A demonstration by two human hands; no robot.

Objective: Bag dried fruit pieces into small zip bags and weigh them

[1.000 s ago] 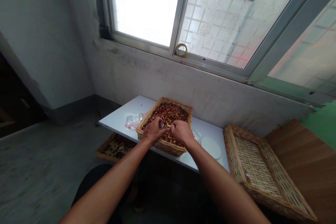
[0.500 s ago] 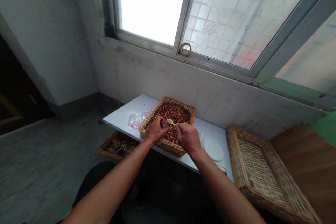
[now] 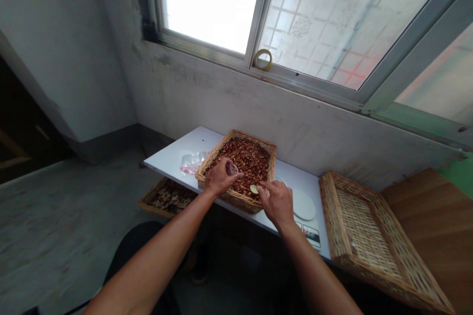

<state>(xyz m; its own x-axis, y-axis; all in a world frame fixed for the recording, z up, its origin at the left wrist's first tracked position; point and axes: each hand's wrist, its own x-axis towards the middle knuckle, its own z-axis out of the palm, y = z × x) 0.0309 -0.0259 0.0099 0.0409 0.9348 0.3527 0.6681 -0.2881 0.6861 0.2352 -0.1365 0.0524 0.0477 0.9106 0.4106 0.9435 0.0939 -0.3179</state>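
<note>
My left hand (image 3: 218, 178) is closed around a small clear plastic bag (image 3: 232, 169), its mouth turned up and to the right. In my right hand (image 3: 278, 201) is a pale yellow spoon (image 3: 253, 189), its bowl just above the reddish-brown dried pieces (image 3: 246, 155). These fill a rectangular wicker basket (image 3: 241, 201) that both hands are over. The spoon is apart from the bag, lower and to its right. Whether the bag holds anything is hard to make out.
A white table (image 3: 168, 157) carries the basket, several flat clear bags (image 3: 192, 162) and a white scale with a round plate (image 3: 303, 205). Another wicker basket (image 3: 364, 231) stands on the right. A tray of brownish pieces (image 3: 168, 198) sits lower left. A tape roll (image 3: 263, 59) leans on the window.
My right hand and the spoon have moved away from the bag, down and to the right toward the basket's near side. My left hand keeps the bag in about the same place.
</note>
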